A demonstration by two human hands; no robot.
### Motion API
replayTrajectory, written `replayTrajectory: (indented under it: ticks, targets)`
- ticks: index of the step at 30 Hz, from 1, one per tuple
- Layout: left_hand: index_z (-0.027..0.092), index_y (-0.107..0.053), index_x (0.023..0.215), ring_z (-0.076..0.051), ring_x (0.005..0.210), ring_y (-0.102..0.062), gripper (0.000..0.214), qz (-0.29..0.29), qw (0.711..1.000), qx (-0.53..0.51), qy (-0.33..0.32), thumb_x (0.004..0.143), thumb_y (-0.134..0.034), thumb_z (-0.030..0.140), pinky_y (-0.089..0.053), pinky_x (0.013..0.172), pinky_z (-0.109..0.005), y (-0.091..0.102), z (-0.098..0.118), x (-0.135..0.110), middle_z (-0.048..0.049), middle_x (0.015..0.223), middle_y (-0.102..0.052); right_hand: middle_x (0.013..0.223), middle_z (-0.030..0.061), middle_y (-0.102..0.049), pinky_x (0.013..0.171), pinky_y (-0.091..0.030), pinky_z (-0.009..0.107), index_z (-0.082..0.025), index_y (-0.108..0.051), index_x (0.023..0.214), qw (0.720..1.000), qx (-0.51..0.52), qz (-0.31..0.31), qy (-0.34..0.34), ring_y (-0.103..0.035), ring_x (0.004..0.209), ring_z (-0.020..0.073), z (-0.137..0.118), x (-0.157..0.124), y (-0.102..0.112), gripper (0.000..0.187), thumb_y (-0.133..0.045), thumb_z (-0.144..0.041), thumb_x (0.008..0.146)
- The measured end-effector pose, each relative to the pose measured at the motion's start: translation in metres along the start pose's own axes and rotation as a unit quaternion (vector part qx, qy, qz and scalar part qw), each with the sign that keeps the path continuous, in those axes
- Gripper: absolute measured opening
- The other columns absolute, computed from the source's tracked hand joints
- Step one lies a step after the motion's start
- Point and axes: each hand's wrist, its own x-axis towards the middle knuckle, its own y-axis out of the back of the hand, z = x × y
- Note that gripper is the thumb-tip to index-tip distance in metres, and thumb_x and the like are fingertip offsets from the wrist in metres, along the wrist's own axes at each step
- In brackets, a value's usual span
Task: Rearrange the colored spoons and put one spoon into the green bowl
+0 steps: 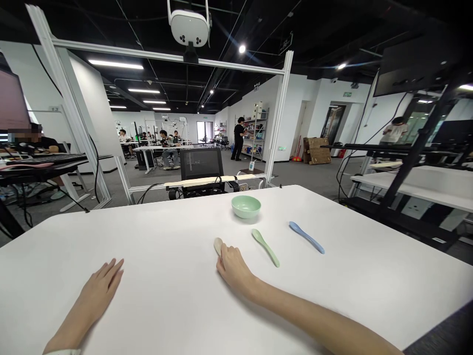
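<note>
My right hand (233, 268) is closed over the handle of a beige spoon (218, 243) at the middle of the white table (162, 276). Only the spoon's bowl end shows past my fingers; the rest is hidden under the hand. To the right of that hand lies a green spoon (265, 246), and farther right a blue spoon (306, 237). A light green bowl (246, 207) stands upright beyond the spoons, near the far edge. My left hand (98, 291) rests flat on the table at the left, fingers stretched out, holding nothing.
A metal frame (279, 118) rises behind the table's far edge, carrying a white camera-like device (189, 28). A black office chair (201, 165) stands behind it. Other desks and several people are farther back. A black stand (410, 148) is at the right.
</note>
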Motion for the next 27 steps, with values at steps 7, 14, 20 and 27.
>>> replayTrajectory:
  ticks: [7, 14, 20, 27]
  targets:
    - [0.014, -0.064, 0.145, -0.034, 0.147, -0.054, 0.07, -0.017, 1.0, 0.006, 0.005, 0.096, -0.03, 0.05, -0.046, 0.121, -0.051, 0.002, 0.001, -0.001, -0.014, 0.155, -0.061, 0.098, 0.0108, -0.071, 0.086, -0.043, 0.038, -0.018, -0.058, 0.11, 0.999, -0.043, 0.026, -0.018, -0.068, 0.094, 0.0287, 0.003, 0.005, 0.009, 0.021, -0.049, -0.037, 0.108]
    - [0.01, -0.061, 0.147, -0.037, 0.148, -0.052, 0.073, -0.024, 1.0, 0.003, 0.002, 0.095, -0.029, 0.05, -0.043, 0.122, -0.053, 0.001, 0.0, 0.0, -0.0174, 0.157, -0.059, 0.113, 0.0206, -0.07, 0.091, -0.042, 0.041, -0.013, -0.064, 0.112, 0.975, -0.143, 0.062, -0.161, -0.064, 0.109, 0.0343, 0.08, 0.004, 0.026, 0.024, -0.059, -0.035, 0.103]
    - [0.011, -0.061, 0.147, -0.037, 0.149, -0.052, 0.074, -0.02, 1.0, -0.002, 0.006, 0.096, -0.027, 0.051, -0.043, 0.122, -0.054, -0.006, -0.006, 0.0, -0.0169, 0.156, -0.06, 0.107, 0.0162, -0.075, 0.087, -0.043, 0.036, -0.014, -0.065, 0.111, 0.98, -0.111, 0.037, -0.161, -0.069, 0.103, 0.0291, 0.146, -0.018, 0.009, 0.019, -0.049, -0.021, 0.107]
    - [0.012, -0.064, 0.145, -0.038, 0.148, -0.053, 0.071, -0.013, 1.0, -0.002, -0.005, 0.094, -0.031, 0.05, -0.045, 0.12, -0.055, -0.008, -0.011, 0.002, -0.017, 0.155, -0.061, 0.114, 0.0207, -0.076, 0.092, -0.046, 0.039, -0.01, -0.07, 0.111, 0.973, -0.108, 0.041, -0.201, -0.07, 0.108, 0.0314, 0.222, -0.024, 0.024, 0.027, -0.045, -0.019, 0.105]
